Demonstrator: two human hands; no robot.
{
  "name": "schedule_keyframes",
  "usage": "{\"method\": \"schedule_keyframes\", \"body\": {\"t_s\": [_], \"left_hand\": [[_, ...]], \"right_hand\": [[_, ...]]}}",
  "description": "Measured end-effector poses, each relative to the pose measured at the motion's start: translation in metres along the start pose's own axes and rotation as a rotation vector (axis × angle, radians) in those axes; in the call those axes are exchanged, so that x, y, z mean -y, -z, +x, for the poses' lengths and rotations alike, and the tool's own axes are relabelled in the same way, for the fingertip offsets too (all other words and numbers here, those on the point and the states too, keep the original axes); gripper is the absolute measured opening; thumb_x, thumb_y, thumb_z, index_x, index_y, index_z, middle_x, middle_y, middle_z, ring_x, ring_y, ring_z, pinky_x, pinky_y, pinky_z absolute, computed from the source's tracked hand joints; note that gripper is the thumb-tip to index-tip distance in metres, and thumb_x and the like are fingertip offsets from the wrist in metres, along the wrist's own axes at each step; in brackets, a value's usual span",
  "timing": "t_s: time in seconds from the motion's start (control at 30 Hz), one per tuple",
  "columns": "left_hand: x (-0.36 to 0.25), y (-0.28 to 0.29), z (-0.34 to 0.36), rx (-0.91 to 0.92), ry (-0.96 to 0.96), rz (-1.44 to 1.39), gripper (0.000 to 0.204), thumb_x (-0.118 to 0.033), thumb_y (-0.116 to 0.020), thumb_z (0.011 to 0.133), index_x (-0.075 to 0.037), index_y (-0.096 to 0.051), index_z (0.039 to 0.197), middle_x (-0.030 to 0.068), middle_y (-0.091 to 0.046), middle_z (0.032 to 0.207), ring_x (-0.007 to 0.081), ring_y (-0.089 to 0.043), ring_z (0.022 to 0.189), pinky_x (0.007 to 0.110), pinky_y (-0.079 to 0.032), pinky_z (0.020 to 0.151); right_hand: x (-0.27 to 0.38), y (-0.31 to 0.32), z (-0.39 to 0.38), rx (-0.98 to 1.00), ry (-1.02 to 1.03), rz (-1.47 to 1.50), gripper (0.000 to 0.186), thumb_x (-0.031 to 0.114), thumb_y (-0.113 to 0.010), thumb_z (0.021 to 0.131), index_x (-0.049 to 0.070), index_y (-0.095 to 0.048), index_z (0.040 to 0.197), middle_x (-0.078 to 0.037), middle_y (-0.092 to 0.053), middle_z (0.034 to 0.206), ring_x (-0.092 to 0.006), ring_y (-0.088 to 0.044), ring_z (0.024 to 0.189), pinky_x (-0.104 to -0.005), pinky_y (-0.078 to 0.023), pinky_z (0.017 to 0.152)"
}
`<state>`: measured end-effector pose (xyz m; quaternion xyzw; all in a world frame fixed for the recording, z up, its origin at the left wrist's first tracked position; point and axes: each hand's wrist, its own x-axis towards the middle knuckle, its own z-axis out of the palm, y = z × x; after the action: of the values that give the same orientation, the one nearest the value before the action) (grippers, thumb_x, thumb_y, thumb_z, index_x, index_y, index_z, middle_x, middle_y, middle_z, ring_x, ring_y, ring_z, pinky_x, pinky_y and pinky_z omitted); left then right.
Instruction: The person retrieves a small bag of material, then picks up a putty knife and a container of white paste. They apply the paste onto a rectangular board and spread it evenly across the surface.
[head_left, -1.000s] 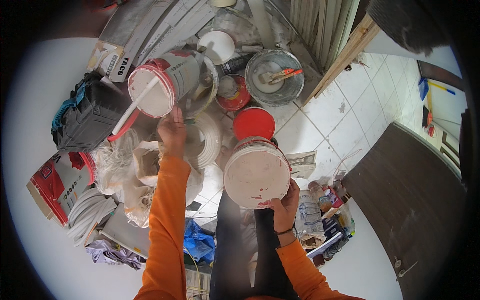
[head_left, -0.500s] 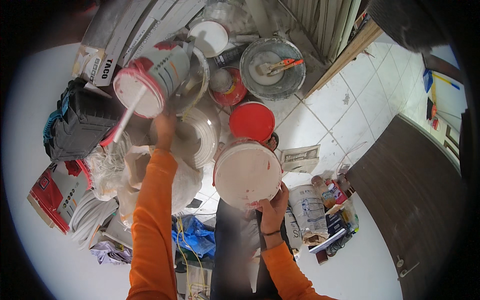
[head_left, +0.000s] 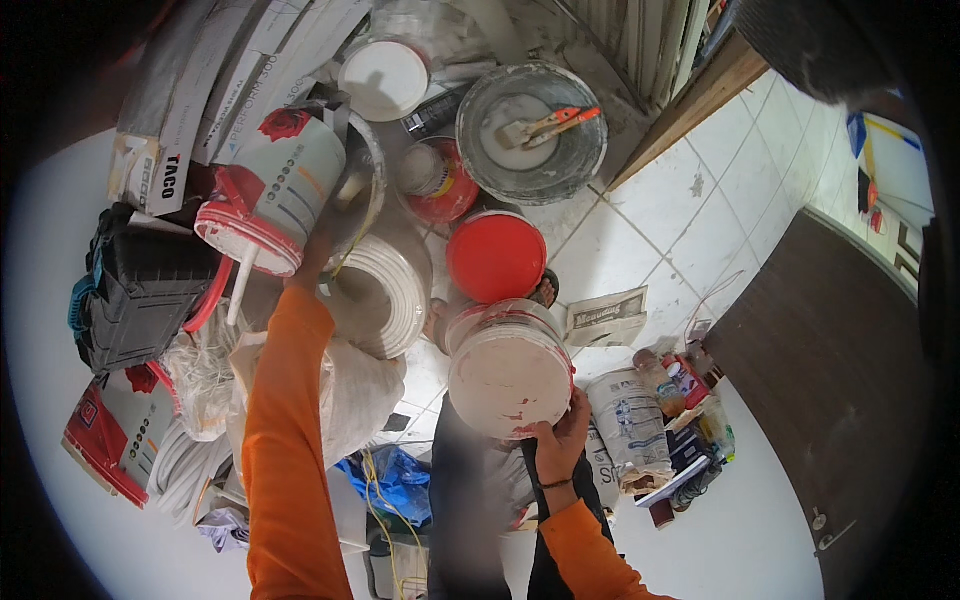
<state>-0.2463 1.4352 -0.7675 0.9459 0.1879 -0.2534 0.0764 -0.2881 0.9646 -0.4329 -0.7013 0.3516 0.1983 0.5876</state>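
Observation:
My right hand [head_left: 563, 437] pinches the lower right edge of a round, pale, plaster-smeared lid [head_left: 508, 385] with traces of red along its rim. A paler curved edge shows just beyond it. On the left, my left hand [head_left: 316, 258] reaches up to the lower side of a tilted white bucket [head_left: 290, 185] with a red rim and a printed rose. Its fingers are hidden behind the bucket, so their grip cannot be told. From the bucket's rim hangs a white carry handle [head_left: 242, 285]. A red round top [head_left: 497, 257] stands just beyond the pale lid, beside my feet.
A grey mixing bucket [head_left: 470, 165] holds whitish liquid and a brush with an orange handle [head_left: 562, 122]. A coiled white hose [head_left: 395, 300] lies near my left hand. A black tool case [head_left: 145, 290], long boxes [head_left: 250, 80] and a paper sack [head_left: 628, 425] stand around; a dark door [head_left: 800, 370] is at right.
The view has shifted. The pale lid has tipped, showing a curved edge behind it, with my right hand still on it. The printed bucket has turned, its rim end now facing further down.

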Motion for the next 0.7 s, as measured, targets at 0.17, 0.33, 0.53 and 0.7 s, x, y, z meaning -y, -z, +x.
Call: {"method": "schedule_keyframes", "body": {"t_s": [0.17,0.33,0.53,0.7], "left_hand": [[-0.003,0.017,-0.003,0.005,0.041,-0.137,0.053,-0.032,-0.054,0.098,-0.003,-0.054,0.142,0.0220,-0.051,0.148,0.0401,-0.044,0.143,0.052,-0.035,0.119],[-0.007,0.033,-0.005,-0.080,0.078,-0.226,0.056,-0.037,-0.053,0.100,-0.005,-0.051,0.146,0.0215,-0.047,0.153,0.0395,-0.040,0.145,0.050,-0.032,0.120],[-0.021,0.041,0.003,-0.240,0.155,-0.397,0.060,-0.042,-0.051,0.103,-0.007,-0.047,0.151,0.0210,-0.042,0.159,0.0387,-0.036,0.149,0.048,-0.029,0.122],[-0.020,0.061,0.023,-0.157,0.232,-0.504,0.064,-0.046,-0.050,0.104,-0.009,-0.044,0.155,0.0205,-0.038,0.163,0.0380,-0.033,0.152,0.046,-0.026,0.124]], "right_hand": [[-0.012,0.008,0.008,-0.012,0.006,-0.007,0.073,-0.008,-0.060,0.075,-0.004,-0.037,0.144,-0.017,-0.053,0.138,-0.0249,-0.054,0.128,-0.0375,-0.043,0.112],[-0.014,0.010,0.008,0.001,-0.066,0.022,0.073,-0.007,-0.061,0.077,-0.004,-0.037,0.145,-0.017,-0.051,0.140,-0.0247,-0.053,0.130,-0.0380,-0.043,0.113],[-0.026,0.019,0.006,0.023,-0.042,0.027,0.072,-0.006,-0.061,0.078,-0.006,-0.036,0.146,-0.017,-0.050,0.141,-0.0254,-0.052,0.131,-0.0394,-0.041,0.115],[-0.037,0.028,0.011,0.056,-0.032,-0.009,0.072,-0.005,-0.061,0.079,-0.006,-0.037,0.146,-0.017,-0.050,0.141,-0.0255,-0.051,0.133,-0.0402,-0.039,0.116]]}}
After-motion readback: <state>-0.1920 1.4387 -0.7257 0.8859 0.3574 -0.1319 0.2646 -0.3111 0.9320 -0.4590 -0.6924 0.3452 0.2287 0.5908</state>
